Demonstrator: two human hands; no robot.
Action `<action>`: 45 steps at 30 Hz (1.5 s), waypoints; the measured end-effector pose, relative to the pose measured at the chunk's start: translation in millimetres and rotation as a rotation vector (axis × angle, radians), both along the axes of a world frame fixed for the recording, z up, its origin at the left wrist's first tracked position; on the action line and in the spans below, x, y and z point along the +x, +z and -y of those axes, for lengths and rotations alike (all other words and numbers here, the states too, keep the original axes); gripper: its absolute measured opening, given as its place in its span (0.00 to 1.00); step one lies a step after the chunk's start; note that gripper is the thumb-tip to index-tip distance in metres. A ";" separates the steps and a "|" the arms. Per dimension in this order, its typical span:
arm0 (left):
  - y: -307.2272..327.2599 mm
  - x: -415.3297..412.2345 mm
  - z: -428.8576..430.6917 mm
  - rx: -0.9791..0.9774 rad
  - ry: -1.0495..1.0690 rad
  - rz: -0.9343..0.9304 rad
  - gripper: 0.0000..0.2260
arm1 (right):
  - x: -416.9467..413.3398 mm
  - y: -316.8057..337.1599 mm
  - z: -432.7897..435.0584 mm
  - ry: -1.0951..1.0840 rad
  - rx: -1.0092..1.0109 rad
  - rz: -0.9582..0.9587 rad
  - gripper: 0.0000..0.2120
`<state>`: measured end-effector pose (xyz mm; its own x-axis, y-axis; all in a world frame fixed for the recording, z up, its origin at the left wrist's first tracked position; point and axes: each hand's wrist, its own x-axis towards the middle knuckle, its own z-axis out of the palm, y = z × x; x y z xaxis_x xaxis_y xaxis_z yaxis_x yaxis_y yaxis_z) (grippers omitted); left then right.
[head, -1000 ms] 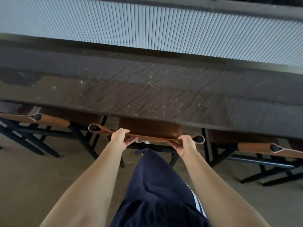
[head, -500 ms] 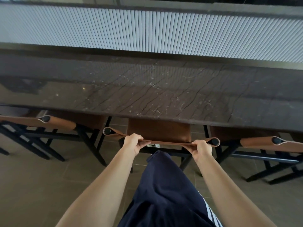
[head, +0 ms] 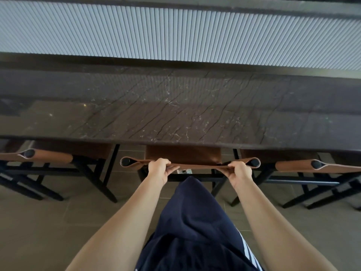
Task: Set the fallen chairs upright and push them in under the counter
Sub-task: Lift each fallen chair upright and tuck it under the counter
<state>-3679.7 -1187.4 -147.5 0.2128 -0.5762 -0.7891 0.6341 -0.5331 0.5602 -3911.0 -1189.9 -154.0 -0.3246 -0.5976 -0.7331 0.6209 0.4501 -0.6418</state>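
Little has changed since a second ago: the left hand (head: pixel 159 169) and right hand (head: pixel 240 171) keep their fingers curled over the tan leather backrest (head: pixel 199 166) of the middle chair (head: pixel 183 155). It stands upright, seat partly under the counter (head: pixel 175 114). The leather will probably give (the black frame looks stiffer), so hold near its end posts. The left neighbour chair (head: pixel 48 158) and right neighbour chair (head: pixel 293 166) sit close along the counter's edge, so push straight.

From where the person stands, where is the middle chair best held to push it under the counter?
Hold the top edge of its leather backrest, from behind and above, one hand near each black post. The strap runs level across the person's side, so spread grips should push straight. The left hand and right hand grip it so.
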 end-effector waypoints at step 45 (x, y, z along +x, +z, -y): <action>48.4 -38.0 -44.1 -0.121 0.001 0.132 0.22 | -25.2 37.3 -38.7 0.307 -0.024 0.017 0.09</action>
<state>-3717.7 -1143.3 -99.1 0.3104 -0.6651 -0.6792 0.5514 -0.4560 0.6986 -3936.3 -1151.3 -116.7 -0.1141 -0.6832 -0.7213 0.4692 0.6029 -0.6453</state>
